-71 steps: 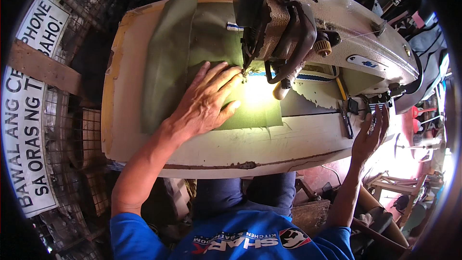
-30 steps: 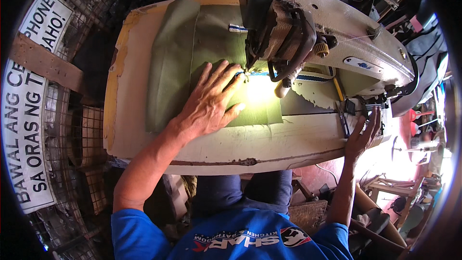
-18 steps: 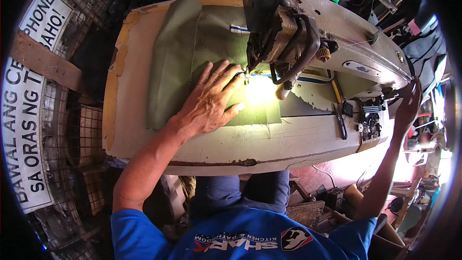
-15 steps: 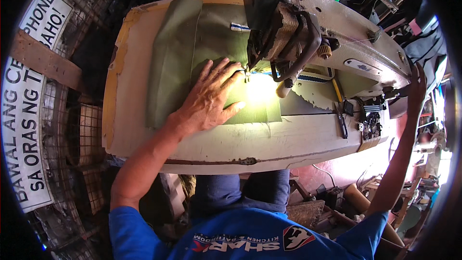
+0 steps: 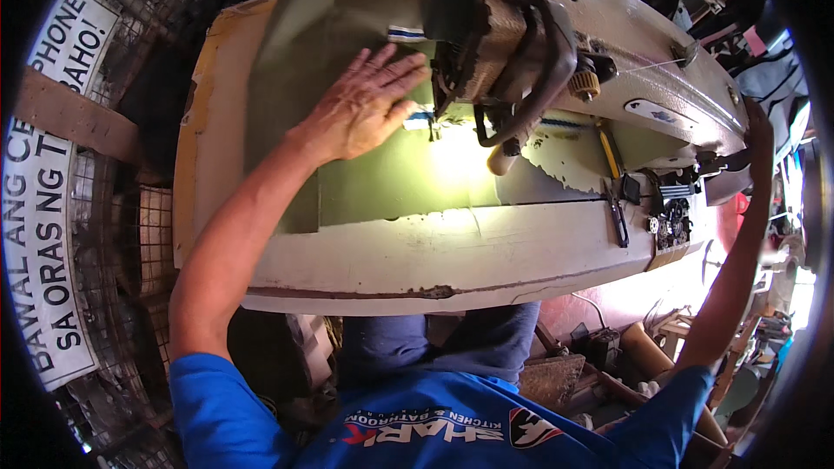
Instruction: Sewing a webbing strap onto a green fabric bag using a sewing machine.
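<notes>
My left hand [image 5: 360, 108] lies palm down on the olive-green fabric [image 5: 282, 78], fingers stretched out just left of the needle area. This fabric is spread over the sewing machine's bed. A short blue-and-white striped strip [image 5: 407, 34] shows on it beyond my fingertips. Another blue-and-white strip [image 5: 419, 116] lies between my thumb and the presser foot [image 5: 435, 128]. A lamp lights the cloth there brightly. At the far right end of the sewing machine [image 5: 608, 48], my right hand [image 5: 758, 126] is closed over the handwheel, its fingers only partly visible.
Yellow-handled cutter [image 5: 612, 152] and small dark snips [image 5: 618, 217] lie right of the needle, near a bobbin winder [image 5: 669, 221]. The pale tabletop [image 5: 365, 260] has a worn front edge. Wire mesh with signs [image 5: 48, 252] stands at left; clutter fills the right side.
My left hand has moved away from me and slightly left, and the fabric has shifted left with it. The strip beside the presser foot shows more. My right hand stays at the handwheel.
</notes>
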